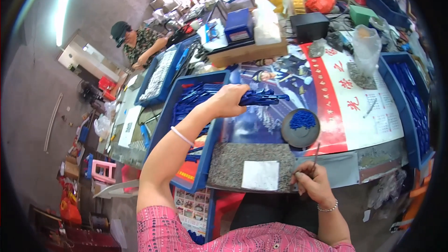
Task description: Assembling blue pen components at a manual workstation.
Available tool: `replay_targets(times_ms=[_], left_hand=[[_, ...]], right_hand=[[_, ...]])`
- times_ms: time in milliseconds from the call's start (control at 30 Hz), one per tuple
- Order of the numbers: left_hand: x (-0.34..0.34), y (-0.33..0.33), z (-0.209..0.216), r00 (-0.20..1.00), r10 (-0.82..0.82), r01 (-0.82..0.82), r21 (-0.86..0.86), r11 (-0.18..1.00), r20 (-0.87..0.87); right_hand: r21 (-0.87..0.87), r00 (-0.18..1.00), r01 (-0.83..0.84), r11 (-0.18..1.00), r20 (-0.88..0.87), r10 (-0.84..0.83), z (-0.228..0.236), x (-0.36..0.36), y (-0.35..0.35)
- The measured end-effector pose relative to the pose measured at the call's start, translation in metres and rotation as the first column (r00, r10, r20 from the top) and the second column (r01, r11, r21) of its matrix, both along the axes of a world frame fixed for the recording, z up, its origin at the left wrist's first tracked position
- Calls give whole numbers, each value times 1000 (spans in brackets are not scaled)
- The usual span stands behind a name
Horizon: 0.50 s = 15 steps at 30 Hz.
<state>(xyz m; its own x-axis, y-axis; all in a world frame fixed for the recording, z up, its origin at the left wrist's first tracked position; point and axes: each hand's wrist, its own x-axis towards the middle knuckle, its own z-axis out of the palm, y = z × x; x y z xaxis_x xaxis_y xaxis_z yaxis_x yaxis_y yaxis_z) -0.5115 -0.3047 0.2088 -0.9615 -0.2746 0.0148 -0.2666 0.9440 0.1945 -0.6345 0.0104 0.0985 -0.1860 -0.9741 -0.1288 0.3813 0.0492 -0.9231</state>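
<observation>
My left hand (230, 101) is closed around a bundle of long, thin, dark blue pieces (267, 97), over the right side of a blue plastic bin (159, 145). More of the same blue pieces (193, 95) fill that bin below the hand. My right hand (311, 180) pinches a thin, dark, stick-like tool (318, 151) at the front edge of the bench, its tip pointing up. Beside it lies a speckled grey stone slab (227, 161) bearing a folded white paper (260, 176). Behind the slab, a round grey dish (298, 142) holds a heap of tiny blue parts (302, 119).
On the right stands another blue bin (388, 72) of long blue pieces. A cardboard box (254, 55) and a dark blue box (239, 24) sit at the back. A poster (359, 107) covers the benchtop. At the far left, a person (140, 44) sits by a bin of white pieces (158, 75).
</observation>
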Motion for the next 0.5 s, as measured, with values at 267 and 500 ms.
replay_targets(times_ms=[267, 500], left_hand=[[-65, -19, -66, 990, 95, -106, 101, 989, 108], [-81, -13, -73, 979, 74, -89, 69, 994, 191]], right_hand=[[-11, 998, -68, 998, 13, 68, 0, -1, 2], [-15, 993, -103, 995, -52, 102, 4, -8, 4]])
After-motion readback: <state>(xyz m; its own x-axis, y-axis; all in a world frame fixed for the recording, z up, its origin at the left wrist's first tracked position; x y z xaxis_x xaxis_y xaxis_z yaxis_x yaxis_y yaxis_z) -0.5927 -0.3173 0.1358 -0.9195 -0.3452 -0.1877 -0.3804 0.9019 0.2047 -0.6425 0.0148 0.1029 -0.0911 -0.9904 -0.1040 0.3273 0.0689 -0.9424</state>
